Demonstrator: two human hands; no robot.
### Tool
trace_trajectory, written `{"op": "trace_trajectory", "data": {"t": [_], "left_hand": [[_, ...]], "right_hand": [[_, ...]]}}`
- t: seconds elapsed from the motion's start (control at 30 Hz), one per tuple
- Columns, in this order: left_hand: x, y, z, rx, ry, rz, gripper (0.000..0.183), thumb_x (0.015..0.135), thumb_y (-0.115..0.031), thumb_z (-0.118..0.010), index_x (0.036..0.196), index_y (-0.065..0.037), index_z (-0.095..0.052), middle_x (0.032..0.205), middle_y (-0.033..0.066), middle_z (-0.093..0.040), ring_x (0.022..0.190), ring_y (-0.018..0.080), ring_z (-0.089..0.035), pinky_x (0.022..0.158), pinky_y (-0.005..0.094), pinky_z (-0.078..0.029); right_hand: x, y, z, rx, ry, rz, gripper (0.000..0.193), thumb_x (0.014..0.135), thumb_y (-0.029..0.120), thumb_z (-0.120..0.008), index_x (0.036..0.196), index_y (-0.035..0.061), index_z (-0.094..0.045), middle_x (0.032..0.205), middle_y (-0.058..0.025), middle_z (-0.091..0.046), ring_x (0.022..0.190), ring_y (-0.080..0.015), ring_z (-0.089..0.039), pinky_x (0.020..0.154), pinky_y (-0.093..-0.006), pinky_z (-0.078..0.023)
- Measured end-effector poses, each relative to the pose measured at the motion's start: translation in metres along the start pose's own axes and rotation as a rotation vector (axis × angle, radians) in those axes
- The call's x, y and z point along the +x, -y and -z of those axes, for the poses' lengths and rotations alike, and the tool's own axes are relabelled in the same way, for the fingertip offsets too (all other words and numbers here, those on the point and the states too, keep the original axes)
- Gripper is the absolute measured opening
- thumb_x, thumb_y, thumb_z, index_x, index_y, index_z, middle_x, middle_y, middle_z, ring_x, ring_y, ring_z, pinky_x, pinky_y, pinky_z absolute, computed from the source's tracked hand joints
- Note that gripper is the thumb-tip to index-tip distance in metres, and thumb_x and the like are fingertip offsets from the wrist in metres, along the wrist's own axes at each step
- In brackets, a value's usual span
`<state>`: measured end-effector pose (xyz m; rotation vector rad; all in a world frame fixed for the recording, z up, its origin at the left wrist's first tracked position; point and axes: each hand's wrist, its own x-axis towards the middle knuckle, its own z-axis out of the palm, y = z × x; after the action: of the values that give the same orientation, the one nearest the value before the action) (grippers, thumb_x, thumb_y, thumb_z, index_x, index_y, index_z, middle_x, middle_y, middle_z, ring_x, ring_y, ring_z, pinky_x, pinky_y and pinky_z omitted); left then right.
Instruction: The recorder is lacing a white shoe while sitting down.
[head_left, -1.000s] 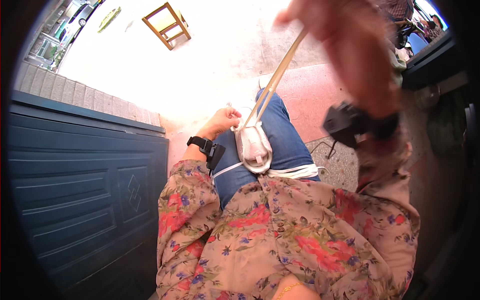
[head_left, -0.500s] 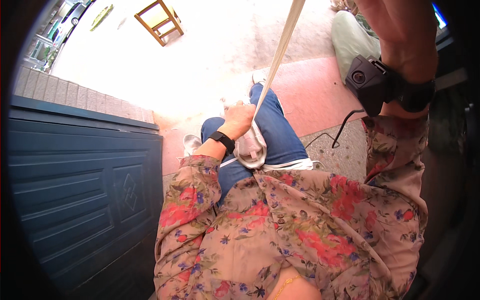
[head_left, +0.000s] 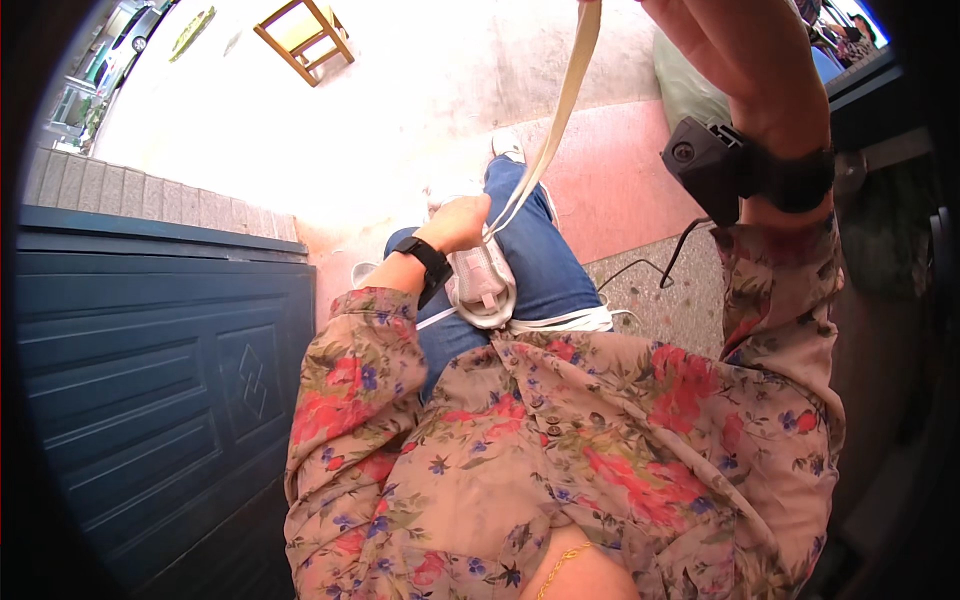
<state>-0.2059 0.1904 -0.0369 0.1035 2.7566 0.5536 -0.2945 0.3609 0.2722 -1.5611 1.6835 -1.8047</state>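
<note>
A pale pink and white shoe (head_left: 482, 285) rests on my lap between my jeans-clad thighs, its opening toward me. My left hand (head_left: 458, 222) is closed at the shoe's far part; its fingertips are mostly hidden. A long cream shoelace (head_left: 566, 110) rises from the shoe beside that hand to the upper edge of the view. There my right hand (head_left: 685, 30) is raised and holds the lace, its fingers largely cut off by the frame. The lace bows a little, with a second strand beside it low down. More white laces (head_left: 565, 321) lie across my right thigh.
A blue panelled metal door (head_left: 160, 370) stands close on my left. A wooden stool (head_left: 305, 42) is on the bright ground ahead. A pale green sack (head_left: 690, 80) sits beyond my right arm, which wears a strapped black camera (head_left: 705, 165) with a dark cable.
The lace was stretched taut and straight; now it is slacker and curved. My right hand has shifted slightly up and left. My left hand stays at the shoe.
</note>
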Motion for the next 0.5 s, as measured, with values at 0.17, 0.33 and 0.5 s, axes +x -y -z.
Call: {"op": "trace_trajectory", "data": {"t": [0.17, 0.33, 0.5], "left_hand": [[0.007, 0.009, -0.014, -0.183, -0.092, -0.029, 0.014, 0.067, -0.004, -0.055, 0.080, 0.001, -0.054, 0.083, 0.0236, -0.059, 0.082, 0.0385, -0.057, 0.070, 0.0423, -0.046], [0.031, -0.008, 0.001, -0.130, 0.246, 0.146, 0.032, 0.067, -0.006, -0.057, 0.098, 0.001, -0.060, 0.086, 0.0238, -0.060, 0.085, 0.0349, -0.060, 0.073, 0.0387, -0.047], [0.004, -0.003, 0.011, -0.314, 0.027, 0.130, 0.036, 0.070, -0.006, -0.058, 0.106, 0.000, -0.054, 0.103, 0.0226, -0.057, 0.100, 0.0347, -0.054, 0.085, 0.0386, -0.042]], "right_hand": [[0.003, -0.010, 0.008, 0.258, 0.036, -0.082, 0.035, 0.092, 0.027, -0.046, 0.106, -0.0042, -0.052, 0.070, -0.0047, -0.055, 0.061, -0.0119, -0.054, 0.061, -0.0251, -0.048], [0.014, -0.014, -0.011, 0.296, 0.130, -0.040, 0.034, 0.091, 0.026, -0.048, 0.105, -0.0050, -0.052, 0.071, -0.0065, -0.057, 0.060, -0.0125, -0.055, 0.060, -0.0246, -0.048], [0.015, 0.000, 0.000, 0.453, 0.182, -0.159, 0.032, 0.091, 0.025, -0.049, 0.101, -0.0056, -0.054, 0.076, -0.0091, -0.058, 0.062, -0.0126, -0.055, 0.064, -0.0253, -0.048]]}}
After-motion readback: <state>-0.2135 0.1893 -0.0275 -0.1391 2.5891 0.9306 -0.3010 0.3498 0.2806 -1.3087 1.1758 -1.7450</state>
